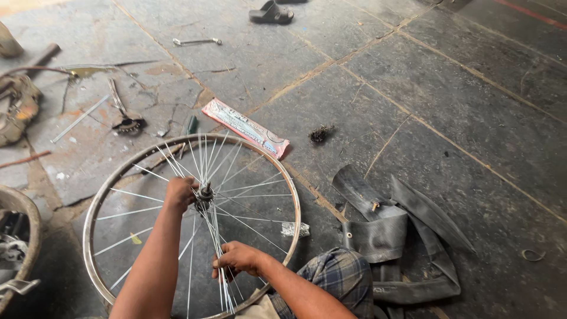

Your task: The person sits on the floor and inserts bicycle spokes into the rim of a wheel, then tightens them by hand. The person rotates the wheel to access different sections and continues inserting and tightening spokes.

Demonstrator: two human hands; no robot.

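Wheel rim (94, 204) with its spokes lies flat on the stone floor (460, 100) right in front of my knees, low and left in my view, so both hands can reach the middle without lifting it. My left hand (179, 194) is closed around the hub (205, 192) at the centre, gripping it from the nine o'clock side, which I judge steadies the wheel. My right hand (237, 259) sits toward five o'clock of the hub, fingers curled and pinching a bunch of loose spokes (220, 248) that fan down toward six o'clock; gathered like that they stay out of the tangle of the others

Outward from the rim: at one o'clock a flat pink packet (245, 127) lies touching or just beside the rim's edge, and a small clump of dark fibre (321, 134) sits beyond it. At three to four o'clock a black inner tube (401, 233) is heaped loosely beside my checked cloth (339, 274), its valve poking up. A small crumpled wrapper (294, 229) rests just outside the rim at three o'clock. At eleven o'clock a toothed sprocket (128, 124) lies on the floor, near thin rods, and farther off at twelve a spanner (196, 41) and a dark sandal (271, 13). Another wheel's tyre (26, 236) shows at nine o'clock
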